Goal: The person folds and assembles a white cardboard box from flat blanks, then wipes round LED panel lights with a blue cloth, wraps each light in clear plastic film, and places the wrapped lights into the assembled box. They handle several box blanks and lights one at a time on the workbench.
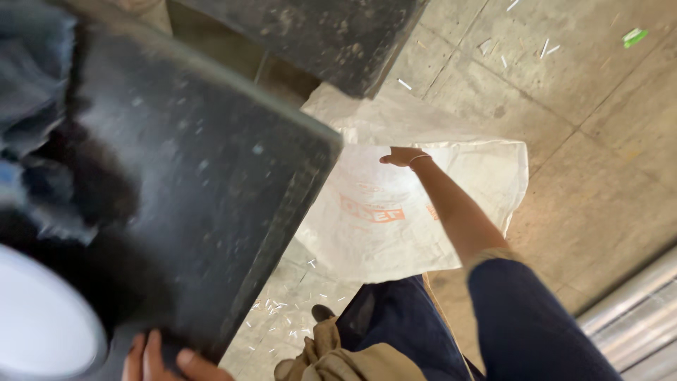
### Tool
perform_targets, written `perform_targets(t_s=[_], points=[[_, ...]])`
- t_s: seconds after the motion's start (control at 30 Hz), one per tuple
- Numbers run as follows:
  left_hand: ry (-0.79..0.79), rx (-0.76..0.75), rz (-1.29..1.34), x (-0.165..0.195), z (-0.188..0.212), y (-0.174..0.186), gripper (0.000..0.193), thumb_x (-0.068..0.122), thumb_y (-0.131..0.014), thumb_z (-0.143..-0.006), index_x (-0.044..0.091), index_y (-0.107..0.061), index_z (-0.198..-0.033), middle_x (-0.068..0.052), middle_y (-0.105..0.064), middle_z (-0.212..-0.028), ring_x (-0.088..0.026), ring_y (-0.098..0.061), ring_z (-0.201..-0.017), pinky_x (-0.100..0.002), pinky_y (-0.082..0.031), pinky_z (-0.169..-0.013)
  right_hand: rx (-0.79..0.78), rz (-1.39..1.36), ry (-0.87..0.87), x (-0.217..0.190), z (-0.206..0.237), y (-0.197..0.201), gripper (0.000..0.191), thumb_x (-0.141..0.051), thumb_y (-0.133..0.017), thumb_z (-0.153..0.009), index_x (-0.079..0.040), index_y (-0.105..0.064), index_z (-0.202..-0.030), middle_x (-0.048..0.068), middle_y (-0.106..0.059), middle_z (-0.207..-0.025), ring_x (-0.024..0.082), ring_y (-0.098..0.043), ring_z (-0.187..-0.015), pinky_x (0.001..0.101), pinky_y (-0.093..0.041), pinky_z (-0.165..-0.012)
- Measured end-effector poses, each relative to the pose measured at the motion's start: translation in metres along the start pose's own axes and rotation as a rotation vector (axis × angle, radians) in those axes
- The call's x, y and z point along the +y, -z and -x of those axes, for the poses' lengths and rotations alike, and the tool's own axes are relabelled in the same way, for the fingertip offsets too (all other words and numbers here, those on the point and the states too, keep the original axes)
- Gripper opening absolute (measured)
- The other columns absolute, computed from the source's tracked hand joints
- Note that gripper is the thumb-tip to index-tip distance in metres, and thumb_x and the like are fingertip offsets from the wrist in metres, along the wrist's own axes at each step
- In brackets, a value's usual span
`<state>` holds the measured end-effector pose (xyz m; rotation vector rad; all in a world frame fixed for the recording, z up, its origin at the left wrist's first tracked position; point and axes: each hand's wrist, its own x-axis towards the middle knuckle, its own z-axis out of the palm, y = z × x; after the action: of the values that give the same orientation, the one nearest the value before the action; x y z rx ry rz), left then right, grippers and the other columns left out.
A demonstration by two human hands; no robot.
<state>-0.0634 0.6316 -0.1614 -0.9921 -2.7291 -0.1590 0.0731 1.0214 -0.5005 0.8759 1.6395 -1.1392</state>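
My right hand [402, 156] reaches down and forward on a bare forearm with a thin wristband. It grips the upper edge of a white woven sack [374, 226] with orange print that lies on the concrete floor. At the bottom left, the fingers of my left hand [166, 361] curl around the lower edge of a large dark, dusty slab [204, 183]. The slab fills the left half of the view and hides part of the sack.
A second dark slab [317, 35] juts in at the top. A white rounded object [42, 317] and dark cloth [35, 77] sit at the left. Small white scraps [282, 310] litter the floor near my shoe [323, 312]. Metal rails [635, 317] run along the bottom right.
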Motion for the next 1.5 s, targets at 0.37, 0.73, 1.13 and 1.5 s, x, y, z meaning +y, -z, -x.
perform_targets(t_s=[0.37,0.73,1.13,1.5], points=[[0.124,0.142,0.079,0.029,-0.024,0.015,0.028,0.027,-0.061,-0.111,0.007,-0.071,-0.127,-0.01,-0.067,-0.137,-0.03,-0.062,-0.126,-0.044,-0.045,-0.104,0.378,-0.131,0.439,-0.021,0.209,0.049,0.039,-0.038,-0.066,-0.097,-0.006,-0.078,-0.115,0.006,-0.077,-0.118,0.02,-0.067,-0.118,0.0357,-0.046,-0.107],[0.402,-0.061,1.327,0.051,0.079,0.056,0.101,0.021,-0.089,-0.078,-0.004,-0.026,-0.153,-0.02,-0.036,-0.152,-0.033,-0.04,-0.14,-0.045,-0.034,-0.115,0.138,-0.737,1.084,-0.115,0.407,-0.063,0.014,0.008,-0.073,-0.092,-0.003,-0.066,-0.099,0.005,-0.068,-0.099,0.017,-0.069,-0.101,0.0359,-0.058,-0.101],[0.854,0.284,1.63,-0.049,0.321,0.082,0.01,0.006,-0.081,-0.089,0.003,-0.072,-0.094,-0.004,-0.074,-0.091,-0.009,-0.068,-0.082,-0.024,-0.057,-0.076,0.167,-0.928,1.19,-0.15,0.43,-0.229,0.013,0.009,-0.067,-0.099,-0.003,-0.065,-0.105,0.007,-0.071,-0.099,0.017,-0.071,-0.094,0.0305,-0.063,-0.088],[0.747,0.901,2.196,-0.073,0.404,0.142,0.007,0.017,-0.06,-0.101,0.011,-0.064,-0.103,-0.011,-0.074,-0.107,-0.02,-0.072,-0.104,-0.034,-0.058,-0.094,-0.132,-0.856,1.075,-0.213,0.349,-0.34,0.011,0.005,-0.069,-0.098,-0.004,-0.065,-0.104,0.006,-0.071,-0.098,0.016,-0.072,-0.09,0.0243,-0.063,-0.081]])
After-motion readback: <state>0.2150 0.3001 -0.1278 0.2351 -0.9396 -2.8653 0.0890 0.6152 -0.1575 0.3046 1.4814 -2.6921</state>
